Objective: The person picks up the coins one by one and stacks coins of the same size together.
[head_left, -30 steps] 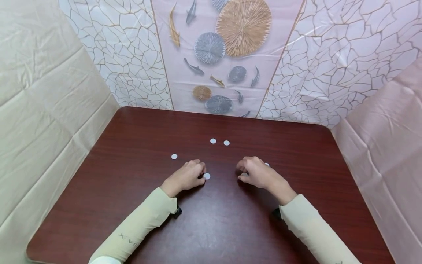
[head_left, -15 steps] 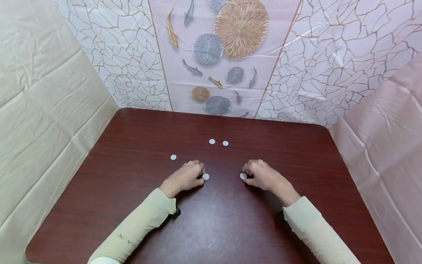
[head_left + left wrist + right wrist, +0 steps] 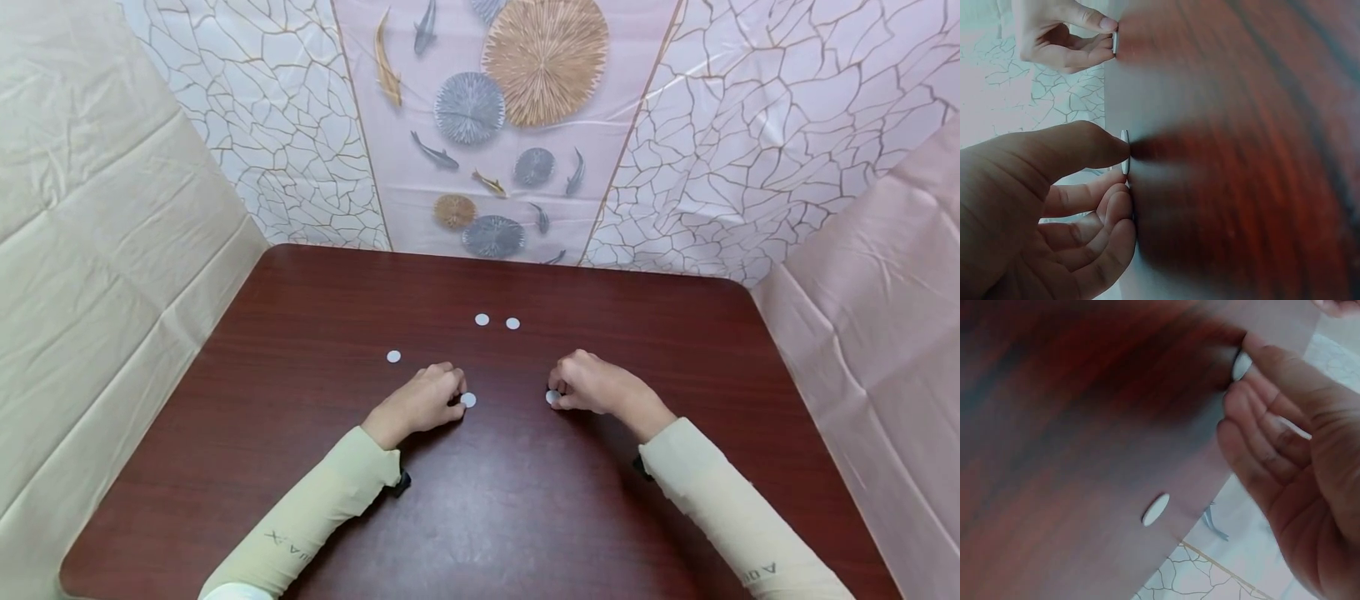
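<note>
My left hand (image 3: 423,400) rests low over the dark red-brown table, left of the middle. Its thumb and forefinger pinch a small round white disc (image 3: 468,400) by the edges; the left wrist view shows this disc (image 3: 1125,152) almost edge-on against the tabletop. To the right, my right hand (image 3: 600,387) has thumb and forefinger at opposite edges of another white disc (image 3: 552,397). The right wrist view shows that disc (image 3: 1242,366) lying flat between them, the other fingers curled behind.
Two more white discs lie side by side farther back, a left one (image 3: 482,319) and a right one (image 3: 513,323). Another disc (image 3: 393,357) sits beyond my left hand. Patterned cloth (image 3: 495,192) hangs along the table's (image 3: 315,292) back edge, with pale cloth at both sides.
My right hand shifted rightward off the disc, then came back with its fingers about that disc. A disc peeking out behind it one second ago is now hidden. My left hand stays put.
</note>
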`<move>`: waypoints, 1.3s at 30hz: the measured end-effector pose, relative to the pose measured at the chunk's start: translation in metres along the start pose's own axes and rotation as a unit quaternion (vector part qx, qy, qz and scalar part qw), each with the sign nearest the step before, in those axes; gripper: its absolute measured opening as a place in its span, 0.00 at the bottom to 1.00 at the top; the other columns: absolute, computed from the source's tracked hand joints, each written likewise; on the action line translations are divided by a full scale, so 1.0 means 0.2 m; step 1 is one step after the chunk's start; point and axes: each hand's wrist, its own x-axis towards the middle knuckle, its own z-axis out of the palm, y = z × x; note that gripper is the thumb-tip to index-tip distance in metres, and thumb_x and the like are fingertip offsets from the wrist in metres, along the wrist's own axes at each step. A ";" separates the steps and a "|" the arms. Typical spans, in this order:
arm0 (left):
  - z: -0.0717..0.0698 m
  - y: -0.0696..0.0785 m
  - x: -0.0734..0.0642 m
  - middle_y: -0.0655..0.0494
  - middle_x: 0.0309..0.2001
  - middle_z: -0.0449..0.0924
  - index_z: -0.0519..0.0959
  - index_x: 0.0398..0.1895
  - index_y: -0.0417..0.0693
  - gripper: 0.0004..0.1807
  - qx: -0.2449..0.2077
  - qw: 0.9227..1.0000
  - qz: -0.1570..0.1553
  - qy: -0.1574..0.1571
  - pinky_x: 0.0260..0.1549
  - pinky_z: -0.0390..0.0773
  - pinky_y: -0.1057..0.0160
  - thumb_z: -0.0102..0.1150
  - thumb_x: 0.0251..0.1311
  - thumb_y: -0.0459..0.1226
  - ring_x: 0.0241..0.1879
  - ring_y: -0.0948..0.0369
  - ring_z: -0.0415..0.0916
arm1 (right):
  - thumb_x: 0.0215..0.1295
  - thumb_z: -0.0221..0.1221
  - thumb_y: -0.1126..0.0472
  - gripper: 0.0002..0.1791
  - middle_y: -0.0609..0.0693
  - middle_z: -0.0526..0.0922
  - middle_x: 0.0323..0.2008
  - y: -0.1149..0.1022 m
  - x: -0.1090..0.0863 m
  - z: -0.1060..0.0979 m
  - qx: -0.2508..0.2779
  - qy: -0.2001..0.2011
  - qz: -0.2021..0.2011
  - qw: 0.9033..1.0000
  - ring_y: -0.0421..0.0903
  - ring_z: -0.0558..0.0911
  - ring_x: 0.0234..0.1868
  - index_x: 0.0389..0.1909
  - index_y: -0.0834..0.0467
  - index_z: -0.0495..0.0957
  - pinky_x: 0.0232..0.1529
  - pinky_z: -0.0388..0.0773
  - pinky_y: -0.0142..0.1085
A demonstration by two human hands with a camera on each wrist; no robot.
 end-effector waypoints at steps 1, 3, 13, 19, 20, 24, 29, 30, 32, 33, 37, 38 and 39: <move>0.00 0.00 0.00 0.55 0.35 0.77 0.81 0.39 0.43 0.07 0.001 1.000 -0.001 -0.001 0.36 0.77 0.61 0.69 0.63 0.36 0.34 0.59 0.74 | 0.63 0.71 0.64 0.03 0.44 0.87 0.26 0.00 0.01 -0.01 0.002 -0.006 -0.003 1.000 0.33 0.81 0.28 0.30 0.56 0.87 0.32 0.79 0.28; 0.00 0.00 0.00 0.55 0.35 0.77 0.81 0.39 0.43 0.07 0.001 1.000 -0.002 -0.004 0.36 0.77 0.61 0.69 0.63 0.36 0.34 0.59 0.74 | 0.63 0.70 0.64 0.03 0.43 0.87 0.26 0.01 0.02 -0.02 0.003 -0.016 -0.006 1.000 0.32 0.81 0.28 0.29 0.56 0.88 0.32 0.79 0.28; 0.00 0.00 0.00 0.54 0.35 0.77 0.81 0.38 0.43 0.07 0.006 1.000 0.002 -0.001 0.36 0.77 0.60 0.69 0.61 0.35 0.34 0.58 0.74 | 0.49 0.68 0.61 0.07 0.40 0.77 0.22 -0.01 0.05 0.04 -0.094 0.012 -0.014 0.995 0.36 0.74 0.23 0.21 0.52 0.77 0.28 0.76 0.32; 0.00 0.00 0.00 0.54 0.35 0.77 0.81 0.39 0.43 0.07 0.006 1.000 0.003 -0.001 0.37 0.78 0.60 0.69 0.61 0.35 0.34 0.58 0.75 | 0.43 0.68 0.60 0.10 0.38 0.74 0.20 -0.01 0.05 0.06 -0.129 0.066 -0.032 0.989 0.37 0.72 0.21 0.18 0.49 0.74 0.26 0.75 0.33; 0.00 0.00 0.00 0.54 0.35 0.77 0.81 0.39 0.42 0.07 0.007 1.000 0.003 -0.001 0.37 0.78 0.60 0.69 0.61 0.35 0.35 0.58 0.75 | 0.43 0.68 0.59 0.09 0.38 0.75 0.21 0.00 0.05 0.07 -0.127 0.069 -0.031 0.989 0.37 0.72 0.21 0.19 0.50 0.75 0.26 0.75 0.33; 0.00 0.01 0.00 0.54 0.35 0.77 0.81 0.39 0.42 0.08 0.006 1.000 0.004 0.000 0.37 0.77 0.60 0.69 0.61 0.35 0.34 0.58 0.74 | 0.45 0.68 0.59 0.06 0.40 0.79 0.25 0.00 0.05 0.07 -0.103 0.078 -0.027 0.991 0.37 0.75 0.24 0.25 0.51 0.80 0.29 0.77 0.31; -0.01 0.00 0.00 0.54 0.35 0.77 0.81 0.39 0.43 0.08 0.008 1.000 0.006 0.001 0.37 0.77 0.61 0.69 0.61 0.36 0.34 0.58 0.74 | 0.46 0.68 0.60 0.08 0.42 0.82 0.28 0.01 0.06 0.09 -0.073 0.096 -0.025 0.992 0.35 0.77 0.25 0.29 0.53 0.82 0.30 0.77 0.29; -0.01 0.00 0.00 0.54 0.35 0.77 0.81 0.39 0.43 0.08 0.009 1.000 0.007 0.002 0.37 0.77 0.61 0.69 0.61 0.36 0.34 0.58 0.74 | 0.46 0.68 0.60 0.08 0.42 0.82 0.29 0.00 0.07 0.09 -0.067 0.099 -0.025 0.993 0.34 0.77 0.25 0.30 0.53 0.82 0.31 0.77 0.29; -0.01 0.00 0.00 0.54 0.34 0.77 0.81 0.39 0.43 0.07 0.011 1.000 0.009 0.003 0.37 0.77 0.61 0.69 0.61 0.35 0.35 0.58 0.74 | 0.46 0.68 0.60 0.08 0.42 0.82 0.29 -0.01 0.08 0.09 -0.055 0.102 -0.023 0.993 0.34 0.77 0.26 0.30 0.53 0.83 0.31 0.77 0.29; -0.01 0.00 0.00 0.54 0.34 0.77 0.81 0.39 0.43 0.07 0.011 1.000 0.010 0.003 0.37 0.77 0.61 0.69 0.61 0.35 0.35 0.58 0.74 | 0.47 0.68 0.60 0.08 0.42 0.82 0.30 -0.02 0.08 0.09 -0.051 0.102 -0.021 0.993 0.34 0.77 0.26 0.30 0.53 0.83 0.32 0.77 0.29; 0.00 0.00 0.00 0.55 0.34 0.77 0.81 0.38 0.43 0.07 0.012 1.000 0.013 0.005 0.37 0.78 0.60 0.68 0.60 0.35 0.35 0.58 0.75 | 0.50 0.68 0.60 0.08 0.42 0.82 0.32 -0.06 0.12 0.09 -0.039 0.090 -0.018 0.995 0.34 0.78 0.29 0.33 0.54 0.83 0.34 0.78 0.29; 0.00 0.00 0.00 0.55 0.34 0.77 0.81 0.38 0.43 0.07 0.013 1.000 0.014 0.006 0.37 0.78 0.60 0.69 0.60 0.35 0.35 0.58 0.75 | 0.51 0.68 0.60 0.08 0.43 0.82 0.32 -0.07 0.13 0.09 -0.037 0.087 -0.019 0.995 0.34 0.78 0.29 0.33 0.54 0.84 0.34 0.78 0.29; 0.00 0.00 0.00 0.55 0.34 0.77 0.81 0.38 0.43 0.07 0.013 1.000 0.015 0.007 0.37 0.78 0.60 0.69 0.60 0.35 0.35 0.58 0.75 | 0.52 0.68 0.60 0.07 0.43 0.82 0.32 -0.08 0.14 0.09 -0.036 0.085 -0.021 0.996 0.34 0.78 0.29 0.33 0.54 0.84 0.34 0.78 0.28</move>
